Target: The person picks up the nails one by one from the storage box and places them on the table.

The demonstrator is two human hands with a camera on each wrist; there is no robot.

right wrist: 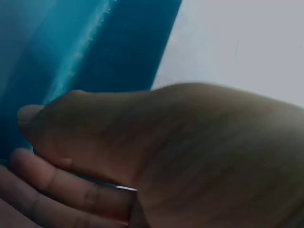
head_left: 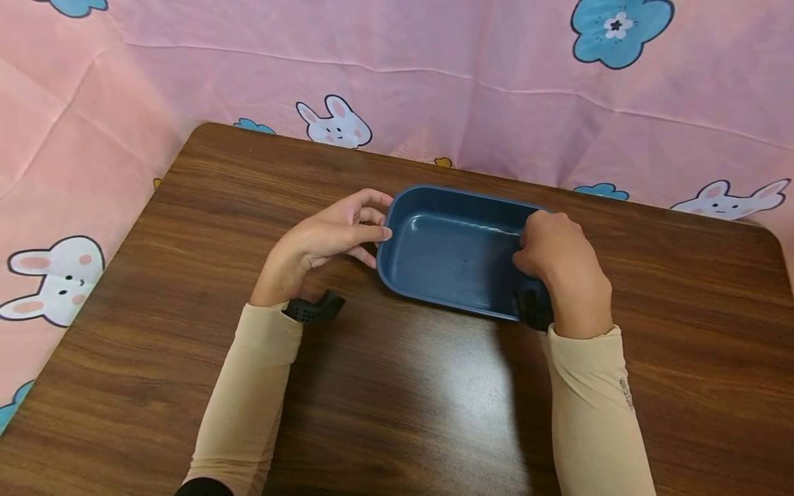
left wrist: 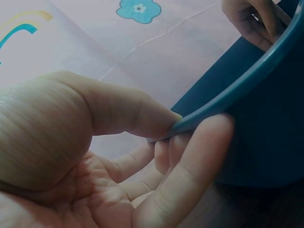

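Observation:
A deep blue rectangular container [head_left: 455, 258] with rounded corners lies on the table, its floor bare where it shows. At its left end my left hand [head_left: 338, 231] pinches the rim, thumb on top and fingertips against the outer wall. The left wrist view shows this thumb [left wrist: 142, 111] and the rim [left wrist: 213, 102] up close. My right hand [head_left: 555, 255] is over the container's right end, its fingers bent down inside. In the right wrist view, thumb and fingers of that hand [right wrist: 90, 137] lie close together. Whether anything is between them cannot be made out.
The brown wood-grain table [head_left: 397, 386] has rounded far corners. A pink cloth [head_left: 428, 89] with rabbits and blue flowers hangs behind it and along the left side. Black straps are on both wrists, beige sleeves on both forearms.

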